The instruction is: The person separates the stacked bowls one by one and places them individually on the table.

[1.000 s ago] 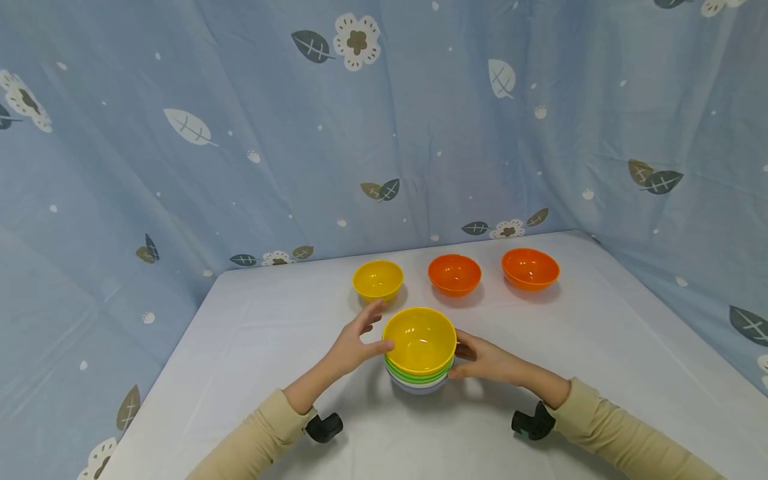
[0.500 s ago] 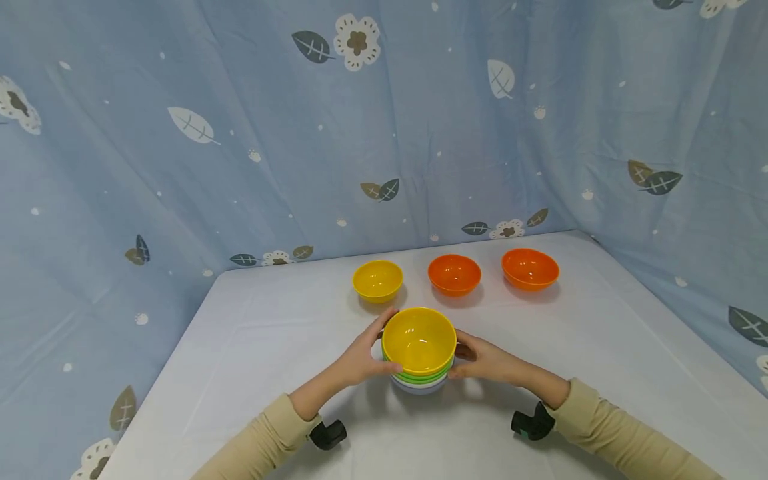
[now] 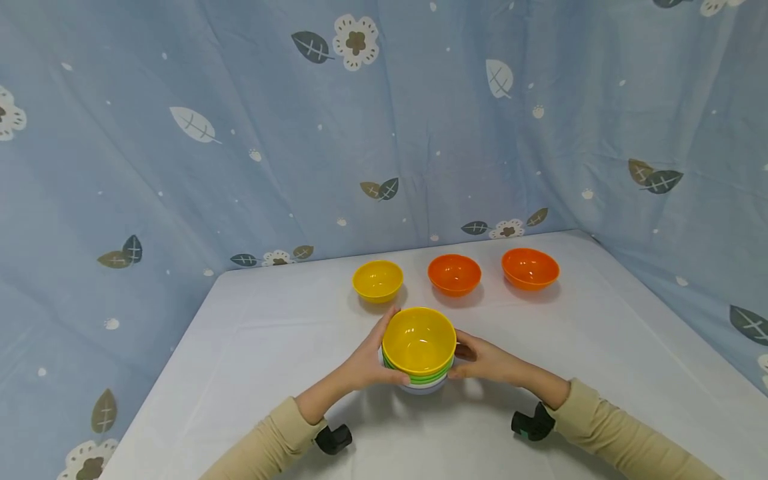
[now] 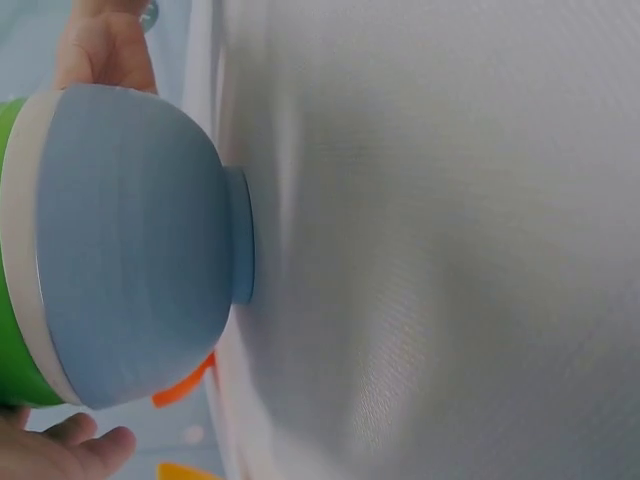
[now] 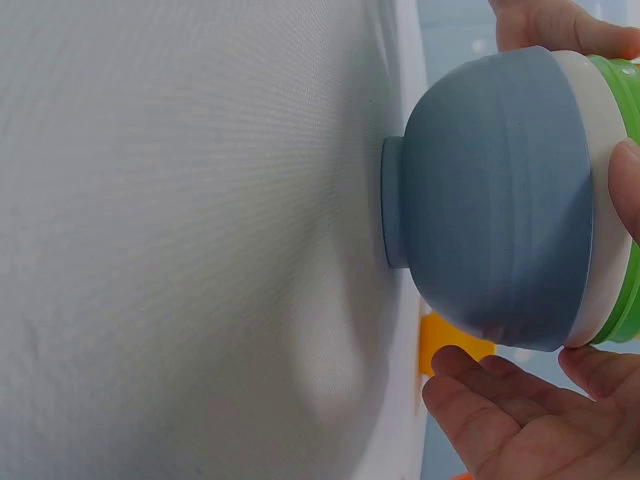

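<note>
A stack of nested bowls stands near the middle of the table. Its top bowl is yellow [image 3: 419, 340], with green rims below, then a white bowl [image 5: 594, 190] and a blue bowl [image 4: 140, 240] at the bottom. From the left side, my left hand [image 3: 367, 363] holds the stack, thumb at the front and fingers reaching round the far side. My right hand [image 3: 491, 361] holds the opposite side, its thumb near the front. In the right wrist view, the blue bowl's foot is close to the cloth; whether it touches I cannot tell.
Behind the stack, a single yellow bowl [image 3: 377, 281] and two orange bowls, one in the middle [image 3: 454, 275] and one at right [image 3: 530, 269], stand in a row on the white-covered table [image 3: 288, 320]. A blue patterned curtain [image 3: 270, 167] hangs beyond the table's back edge.
My left hand has closed in on the stack, its thumb sliding from the yellow rim down and forward to the front side. The right hand and the bowls look unmoved.
</note>
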The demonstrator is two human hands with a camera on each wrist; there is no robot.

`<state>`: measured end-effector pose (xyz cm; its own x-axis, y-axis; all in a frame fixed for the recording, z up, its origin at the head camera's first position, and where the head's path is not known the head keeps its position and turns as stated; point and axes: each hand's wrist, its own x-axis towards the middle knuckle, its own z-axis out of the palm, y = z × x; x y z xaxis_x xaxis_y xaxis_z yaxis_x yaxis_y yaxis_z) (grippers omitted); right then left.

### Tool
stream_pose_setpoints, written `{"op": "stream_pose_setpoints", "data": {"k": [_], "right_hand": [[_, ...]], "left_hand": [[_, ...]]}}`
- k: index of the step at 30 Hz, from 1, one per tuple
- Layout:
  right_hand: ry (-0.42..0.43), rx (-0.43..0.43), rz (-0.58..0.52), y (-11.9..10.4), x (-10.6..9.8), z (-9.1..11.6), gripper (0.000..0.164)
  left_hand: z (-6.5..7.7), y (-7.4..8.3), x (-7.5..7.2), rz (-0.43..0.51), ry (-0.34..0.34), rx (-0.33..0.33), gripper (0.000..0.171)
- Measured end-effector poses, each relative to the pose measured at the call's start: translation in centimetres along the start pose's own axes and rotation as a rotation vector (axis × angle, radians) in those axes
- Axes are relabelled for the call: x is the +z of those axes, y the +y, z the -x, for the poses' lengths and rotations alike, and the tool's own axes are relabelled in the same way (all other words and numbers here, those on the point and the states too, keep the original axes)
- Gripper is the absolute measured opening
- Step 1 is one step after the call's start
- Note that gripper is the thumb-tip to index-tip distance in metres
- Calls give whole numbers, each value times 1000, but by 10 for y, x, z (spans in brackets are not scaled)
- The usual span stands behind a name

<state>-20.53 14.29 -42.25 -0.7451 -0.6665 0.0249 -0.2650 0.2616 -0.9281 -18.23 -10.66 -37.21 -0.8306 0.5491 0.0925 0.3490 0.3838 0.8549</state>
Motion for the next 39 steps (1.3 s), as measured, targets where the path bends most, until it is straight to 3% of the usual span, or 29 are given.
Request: {"op": "stream_pose_setpoints", "data": {"k": [11, 23, 39], "right_hand": [[-7, 3, -15, -1, 0, 0, 73], [0, 16, 13, -3, 1, 1, 75], [-6, 31, -6, -4, 1, 0, 74]], "left_hand": [[0, 9, 1, -27, 47, -37, 98], [-8, -23, 4, -42, 97, -33, 97], [-7, -15, -2, -37, 125, -8, 97]]}}
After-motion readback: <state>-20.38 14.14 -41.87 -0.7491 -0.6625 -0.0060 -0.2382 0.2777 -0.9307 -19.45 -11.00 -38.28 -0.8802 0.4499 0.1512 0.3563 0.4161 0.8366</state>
